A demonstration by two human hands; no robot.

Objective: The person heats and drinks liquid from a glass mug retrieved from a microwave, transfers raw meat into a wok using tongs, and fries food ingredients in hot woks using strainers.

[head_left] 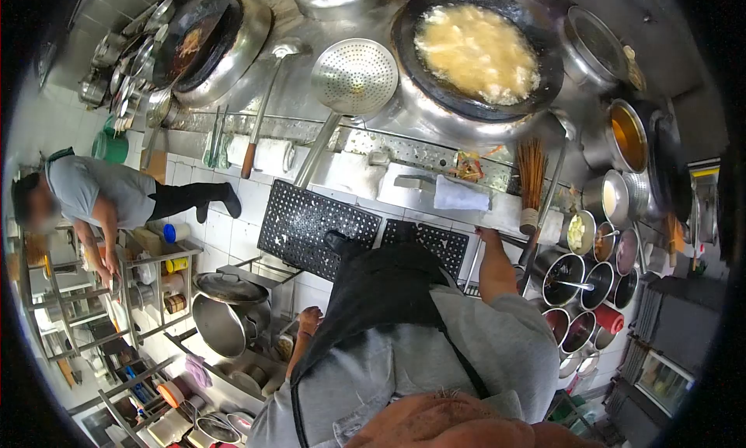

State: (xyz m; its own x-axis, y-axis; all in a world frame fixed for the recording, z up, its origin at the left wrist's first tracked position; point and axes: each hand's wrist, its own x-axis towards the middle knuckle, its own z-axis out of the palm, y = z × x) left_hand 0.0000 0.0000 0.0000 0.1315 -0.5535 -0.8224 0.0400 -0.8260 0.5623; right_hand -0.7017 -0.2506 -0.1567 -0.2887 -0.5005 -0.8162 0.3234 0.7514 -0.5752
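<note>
My left hand (309, 321) hangs low at my side, its fingers curled in, with no object visible in it. Close by stands a large steel pot (219, 324) with a lid. My right hand (488, 234) is at the front edge of the stove counter, below a folded white cloth (461, 194); its fingers look stretched out and hold nothing I can see. Ahead of me, pale pieces fry in bubbling oil (475, 55) inside a black wok (536, 98). A perforated skimmer (354, 76) lies on the counter left of it, handle toward me.
A second wok (217, 59) sits at the far left, beside a ladle (286, 50). A bamboo brush (531, 176) and several seasoning pots (563, 273) are at right. Black perforated mats (299, 223) cover the floor. Another person (101, 191) bends over a rack at left.
</note>
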